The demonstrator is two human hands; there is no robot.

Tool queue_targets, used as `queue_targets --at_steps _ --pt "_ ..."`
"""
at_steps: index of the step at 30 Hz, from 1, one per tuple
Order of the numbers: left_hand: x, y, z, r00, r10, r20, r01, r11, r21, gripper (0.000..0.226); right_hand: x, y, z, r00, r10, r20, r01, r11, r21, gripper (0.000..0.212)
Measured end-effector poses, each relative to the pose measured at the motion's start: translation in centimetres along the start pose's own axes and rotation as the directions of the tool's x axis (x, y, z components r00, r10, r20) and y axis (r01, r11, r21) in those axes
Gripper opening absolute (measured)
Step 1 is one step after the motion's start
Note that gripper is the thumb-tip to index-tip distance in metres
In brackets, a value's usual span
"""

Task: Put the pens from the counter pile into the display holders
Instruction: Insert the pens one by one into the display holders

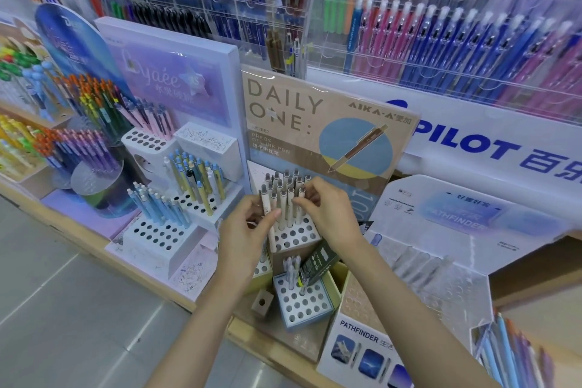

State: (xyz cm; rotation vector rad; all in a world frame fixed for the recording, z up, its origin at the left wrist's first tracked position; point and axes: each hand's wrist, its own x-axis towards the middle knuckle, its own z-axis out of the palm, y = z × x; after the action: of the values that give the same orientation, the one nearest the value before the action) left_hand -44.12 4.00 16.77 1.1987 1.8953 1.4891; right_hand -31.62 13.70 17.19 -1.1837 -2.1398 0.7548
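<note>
A white holder with round holes (pixel 294 235) stands at the centre of the counter under the "DAILY ONE" card. Several cream pens with grey tops (pixel 283 190) stand upright in its back rows. My left hand (pixel 244 236) grips a small bundle of cream pens (pixel 267 217) just left of the holder. My right hand (pixel 324 211) reaches in from the right and pinches the top of one upright cream pen (pixel 300 198). A lower holder (pixel 302 302) in front carries a few white pens (pixel 291 264).
A dark green pen box (pixel 319 261) lies tilted beside the lower holder. White holders with blue and yellow pens (pixel 189 186) stand to the left. A Pathfinder display (pixel 419 277) sits at the right. Clear racks full of pens (pixel 441 35) rise behind.
</note>
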Motion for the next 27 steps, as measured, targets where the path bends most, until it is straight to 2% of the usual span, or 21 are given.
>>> queue_targets --at_steps 2,3,5,7,10,13,15,18,20,23,27 --pt "0.0 0.0 0.4 0.999 0.004 0.033 -0.004 1.000 -0.009 0.014 -0.7 -0.3 -0.3 1.000 -0.002 -0.017 0.002 1.000 -0.007 0.031" --pt "-0.1 0.1 0.6 0.999 0.011 0.044 -0.010 1.000 -0.018 0.013 -1.5 -0.6 -0.6 0.999 0.002 -0.054 0.002 0.997 0.075 0.033" --pt "-0.1 0.4 1.2 0.997 0.026 0.073 -0.024 1.000 -0.020 0.010 -2.8 -1.4 -1.2 0.997 0.023 -0.076 0.002 0.949 0.316 0.025" --pt "-0.2 0.6 1.8 0.992 0.040 0.116 -0.040 0.999 -0.001 0.006 -3.3 -2.1 -1.6 0.999 0.039 0.011 -0.040 0.903 0.427 0.014" --pt "-0.4 0.8 2.4 0.984 0.086 0.153 -0.095 0.994 0.049 0.011 -3.1 -2.4 -2.2 0.996 0.076 0.050 -0.090 0.893 0.441 0.011" --pt "-0.5 0.8 2.5 0.972 0.174 0.156 -0.193 0.974 0.117 0.029 -3.3 -1.6 -2.8 0.991 0.126 -0.053 -0.090 0.891 0.446 0.012" --pt "-0.6 0.6 2.2 0.964 0.248 0.098 -0.263 0.946 0.188 0.037 -3.2 -0.8 -3.4 0.975 0.159 -0.153 -0.079 0.899 0.430 0.013" --pt "-0.3 0.1 2.1 0.926 0.377 -0.012 -0.335 0.836 0.434 0.041 -2.6 0.0 -4.2 0.946 0.179 -0.269 -0.062 0.918 0.392 0.014" --pt "-0.1 0.0 2.2 0.920 0.392 0.021 -0.339 0.766 0.545 0.046 -2.1 0.3 -4.3 0.942 0.182 -0.280 -0.057 0.914 0.401 0.017" --pt "0.1 -0.6 2.2 0.915 0.378 0.139 -0.386 0.726 0.569 0.051 -1.7 0.6 -3.5 0.950 0.191 -0.245 -0.081 0.913 0.399 0.019" --pt "0.0 -1.1 2.0 0.928 0.344 0.146 -0.367 0.769 0.523 0.056 -1.3 1.1 -2.9 0.952 0.184 -0.244 -0.088 0.929 0.360 0.017"
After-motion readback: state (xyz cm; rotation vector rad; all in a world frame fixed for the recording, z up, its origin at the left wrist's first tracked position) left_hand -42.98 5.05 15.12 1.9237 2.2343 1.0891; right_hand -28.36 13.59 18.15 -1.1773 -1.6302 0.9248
